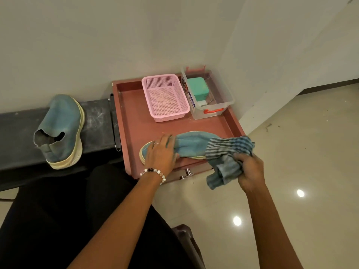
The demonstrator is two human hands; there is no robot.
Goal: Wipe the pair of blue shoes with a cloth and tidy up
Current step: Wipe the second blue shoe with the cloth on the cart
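Step in hand: I read this as mid-wipe on one shoe; the near blue shoe (191, 145) lies on its side along the front of the red tray (134, 121).
Left hand (160, 152): fingers spread and fairly flat, pressing down on the heel end of that shoe to steady it.
Right hand (250, 170): curled round a bunched blue striped cloth (226, 156), whose upper fold drapes over the shoe's toe end.
Other blue shoe (62, 131): stands on the dark bench (97, 115), well apart from the tray; whether I've wiped it, I cannot tell.
Left to do: I judge the rest of this shoe, possibly the second, then the tidying.
Edges: the shoe lies just inside the tray's front rim, the toe close to the right corner, past which is only floor (301, 133).
Open room: bare tray floor between the shoe and the pink basket (165, 98); a clear plastic box (209, 94) stands beside the basket at the back.
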